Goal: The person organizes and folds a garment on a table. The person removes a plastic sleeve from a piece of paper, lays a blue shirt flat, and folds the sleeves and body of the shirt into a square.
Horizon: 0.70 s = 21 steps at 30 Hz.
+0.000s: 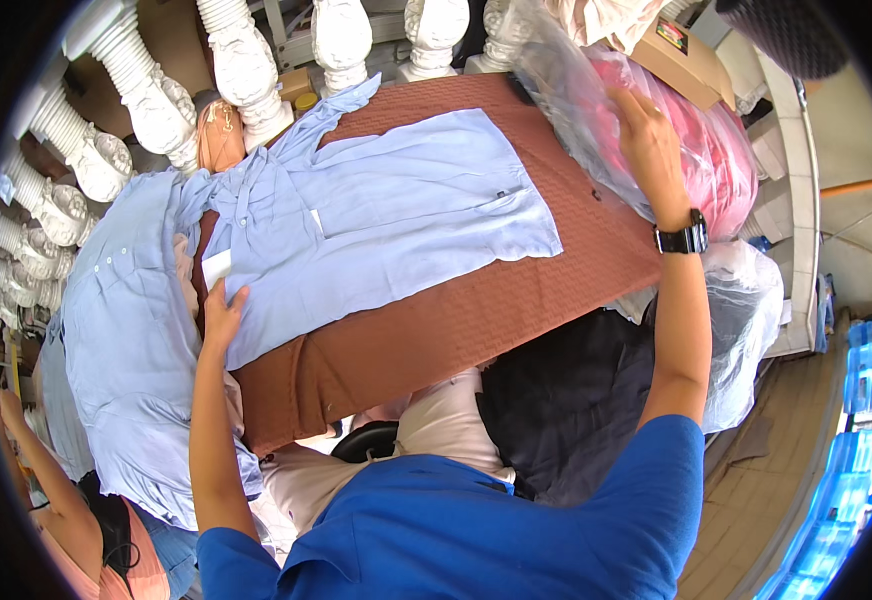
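Note:
A light blue shirt (396, 200) lies spread over a brown-covered table (376, 345), its lower hem toward the right. My left hand (223, 318) rests on its near left edge, thumb and index finger apart, just below a white patch (217, 268). Raised at the right, my right hand (650, 145) has its fingers bent together in front of a clear plastic bag (566, 110). Whether anything is pinched in them is too small to make out. A black watch (683, 236) sits on that wrist.
More blue garments (141, 300) hang in a heap over the left end. White balusters (241, 65) line the far side. Red cloth in plastic (726, 175) and a cardboard box (681, 65) stand at the right. Dark fabric (566, 400) lies beside my lap; another person's arm (51, 470) shows lower left.

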{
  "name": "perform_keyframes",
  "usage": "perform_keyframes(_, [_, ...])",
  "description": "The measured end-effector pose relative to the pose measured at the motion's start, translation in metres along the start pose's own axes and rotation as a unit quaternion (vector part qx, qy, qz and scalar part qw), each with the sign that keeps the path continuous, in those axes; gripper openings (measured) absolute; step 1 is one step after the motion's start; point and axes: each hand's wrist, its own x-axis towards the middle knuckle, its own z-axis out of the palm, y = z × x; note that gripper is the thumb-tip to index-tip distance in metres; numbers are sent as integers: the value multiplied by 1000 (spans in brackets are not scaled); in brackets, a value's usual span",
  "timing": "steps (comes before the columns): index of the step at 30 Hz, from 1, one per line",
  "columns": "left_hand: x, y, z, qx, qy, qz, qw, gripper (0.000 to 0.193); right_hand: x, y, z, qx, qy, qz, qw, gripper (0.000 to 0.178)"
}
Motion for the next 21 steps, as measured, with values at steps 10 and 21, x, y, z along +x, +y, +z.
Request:
perform_keyframes(10, [6,-11,3,23,14,-1,1000,34,82,19,75,62,8,-13,998,16])
perform_keyframes(21, [7,-3,6,37,38,-13,999,28,139,10,230,-64,-135,212,966,22])
